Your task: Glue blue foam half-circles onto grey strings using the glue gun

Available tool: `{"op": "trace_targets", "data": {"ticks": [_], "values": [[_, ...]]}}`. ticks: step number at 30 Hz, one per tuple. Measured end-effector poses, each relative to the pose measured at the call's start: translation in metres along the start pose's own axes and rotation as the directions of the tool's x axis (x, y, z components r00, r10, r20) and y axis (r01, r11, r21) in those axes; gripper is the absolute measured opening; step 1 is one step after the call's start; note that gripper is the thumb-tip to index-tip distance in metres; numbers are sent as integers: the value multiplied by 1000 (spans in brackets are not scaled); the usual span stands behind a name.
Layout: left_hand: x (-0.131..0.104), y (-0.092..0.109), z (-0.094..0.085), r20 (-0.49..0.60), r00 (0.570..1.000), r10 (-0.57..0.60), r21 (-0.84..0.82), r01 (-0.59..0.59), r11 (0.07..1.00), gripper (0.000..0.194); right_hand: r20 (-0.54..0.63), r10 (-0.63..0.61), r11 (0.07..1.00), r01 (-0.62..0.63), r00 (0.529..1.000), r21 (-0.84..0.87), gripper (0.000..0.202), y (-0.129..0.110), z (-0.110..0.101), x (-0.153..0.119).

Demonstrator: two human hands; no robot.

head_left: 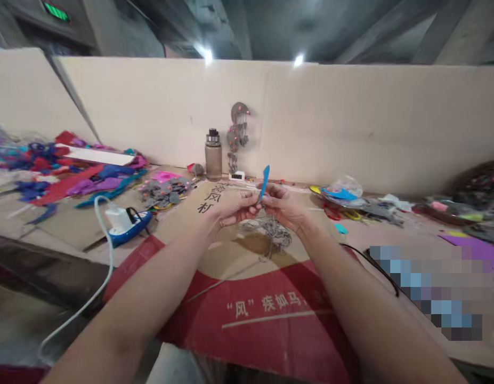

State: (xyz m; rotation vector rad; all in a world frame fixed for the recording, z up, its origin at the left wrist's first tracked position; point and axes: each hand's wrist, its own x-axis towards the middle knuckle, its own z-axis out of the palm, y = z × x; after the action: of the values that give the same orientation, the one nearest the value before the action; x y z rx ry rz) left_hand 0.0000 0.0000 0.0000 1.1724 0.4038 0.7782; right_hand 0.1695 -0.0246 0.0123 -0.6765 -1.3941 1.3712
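Over the cardboard, my left hand (237, 209) and my right hand (284, 205) meet fingertip to fingertip, both closed in a pinch. Between them a thin blue strip (265, 180), perhaps felt, stands nearly upright with its lower end among the fingers. Just how each hand grips that end is hard to make out. Right below the hands hangs or lies a loose tangle of grey string (276, 234). One strand trails to the lower left across the printed red and tan cardboard (270, 341).
A bottle (213, 157) stands by the partition, beside a hanging grey ornament (237, 128). Coloured felt scraps (98, 178) and a blue power strip (130, 229) with a white cable lie left. Rightward are a dish with blue pieces (340, 197), red-handled scissors (331, 213) and a pixelated patch.
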Motion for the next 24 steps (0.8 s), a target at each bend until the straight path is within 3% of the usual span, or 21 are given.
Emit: {"op": "trace_targets", "data": {"ticks": [7, 11, 15, 18, 24], "values": [[12, -13, -1, -143, 974, 174, 154, -152, 976, 34, -263, -37, 995, 11, 964, -97, 44, 11, -3, 5], [12, -15, 0, -174, 955, 241, 304, -181, 936, 36, -307, -68, 992, 32, 949, -121, 44, 13, 1, 5], [14, -16, -3, -162, 930, 330, 458, -226, 860, 26, -316, -52, 996, 27, 947, -85, 45, 16, 3, 7], [15, -16, -4, -222, 898, 380, 458, -248, 853, 22, -301, -57, 995, 28, 952, -99, 42, 18, 4, 9], [11, -9, 1, -325, 835, 444, 468, -266, 843, 11, -318, -147, 950, 44, 937, -309, 30, 22, 3, 8]]}}
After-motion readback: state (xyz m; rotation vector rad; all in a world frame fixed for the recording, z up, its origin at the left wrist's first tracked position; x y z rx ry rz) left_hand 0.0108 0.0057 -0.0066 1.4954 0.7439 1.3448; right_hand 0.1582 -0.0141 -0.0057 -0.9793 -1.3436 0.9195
